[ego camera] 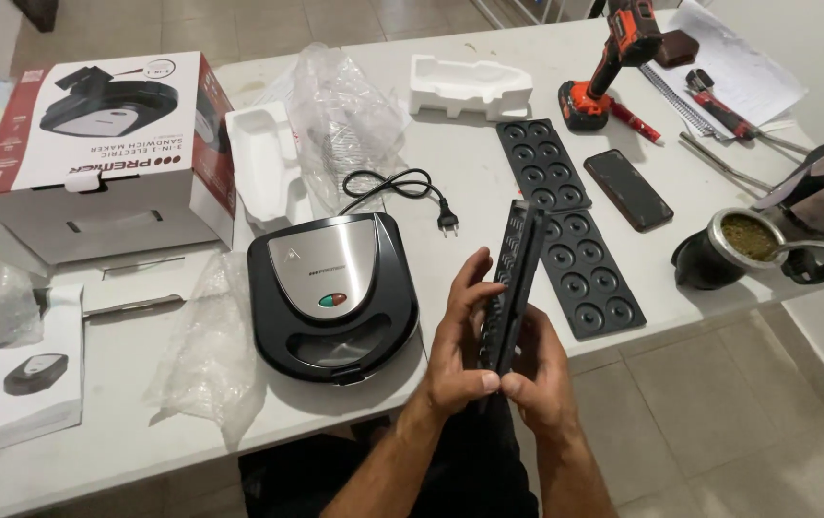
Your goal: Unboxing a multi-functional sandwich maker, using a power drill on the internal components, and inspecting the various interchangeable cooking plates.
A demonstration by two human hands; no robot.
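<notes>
Two bare hands meet over the near edge of a white table (489,173), holding a pair of dark, non-stick metal cooking plates (516,278) stacked face to face and stood on edge. The left hand (455,350) wraps around the plates' left face, fingers spread, thumb pinching the lower end. The right hand (539,374) cups the lower right side, fingers curled against the metal.

Just left of the hands, near the table's front edge, sits a closed sandwich maker (331,294), glossy black plastic with a brushed steel lid panel; its black cord (402,192) coils behind it. To the right lie two flat rectangular plates with round ringed moulds (570,230), end to end. A cardboard box (105,153) stands at the left edge, with crinkled clear plastic bags (345,115) and white foam blocks (470,86) beside it. A cordless drill (613,58) lies toward the far right corner.
</notes>
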